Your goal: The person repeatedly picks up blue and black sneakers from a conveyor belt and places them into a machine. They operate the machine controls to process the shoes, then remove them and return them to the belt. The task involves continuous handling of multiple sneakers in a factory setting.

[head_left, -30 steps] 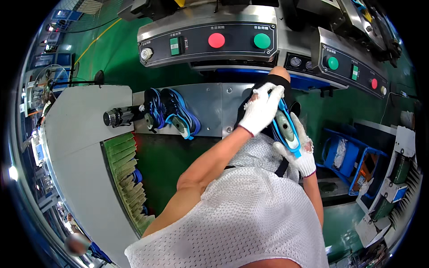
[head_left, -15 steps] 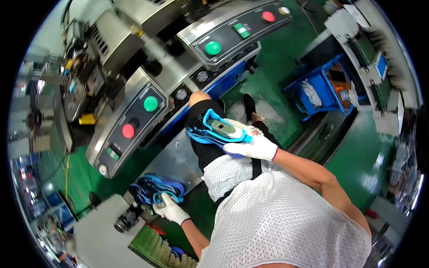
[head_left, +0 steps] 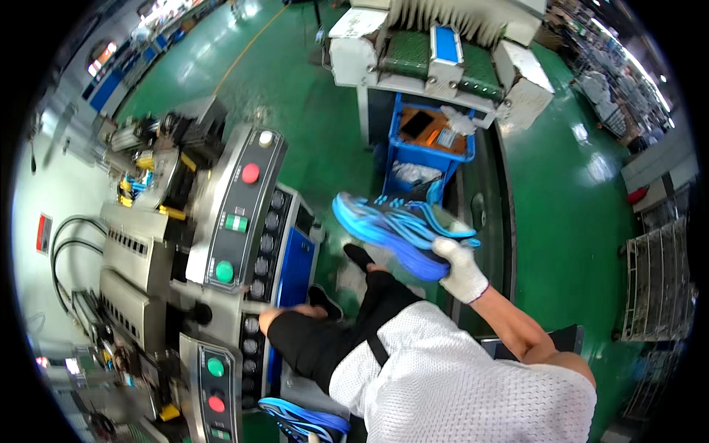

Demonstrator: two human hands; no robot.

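At the left, two control panels (head_left: 242, 201) are being borne by a metal machine (head_left: 136, 247), one red and one green button being shown on each; the nearer panel is being cut off by the lower edge. Of two blue shoes, the lower shoe (head_left: 301, 413) is being cropped there too; only a sliver of the gloved left hand (head_left: 314, 438) is being shown against it, so its grip cannot be told. Well apart, the upper shoe (head_left: 388, 230) is being held in the air, toe leftward, its heel being clamped by the gloved right hand (head_left: 459, 272); a grey-green form (head_left: 447, 221), partly hidden, is being held in its opening. Behind, in a blue cart (head_left: 432, 153), one black flat thing (head_left: 416, 124) is being carried on top and crumpled plastic (head_left: 416, 173) below, the base being hidden by the upper shoe.
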